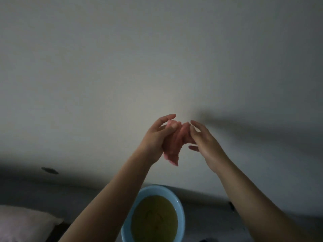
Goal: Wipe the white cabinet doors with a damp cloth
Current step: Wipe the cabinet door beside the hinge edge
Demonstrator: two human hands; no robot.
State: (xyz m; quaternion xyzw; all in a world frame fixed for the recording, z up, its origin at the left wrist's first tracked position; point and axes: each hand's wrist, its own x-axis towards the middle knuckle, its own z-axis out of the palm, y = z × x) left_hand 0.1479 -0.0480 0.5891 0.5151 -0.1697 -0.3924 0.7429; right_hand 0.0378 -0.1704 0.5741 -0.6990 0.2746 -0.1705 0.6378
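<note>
Left hand grips a bunched pink cloth before the white cabinet door — right hand, fingers straight, touches it, above a blue bowl of yellowish water.

Count from my view: my two hands, left hand and right hand; one pink cloth; one blue basin of yellowish water; one pale pillow; one dark round spot.
</note>
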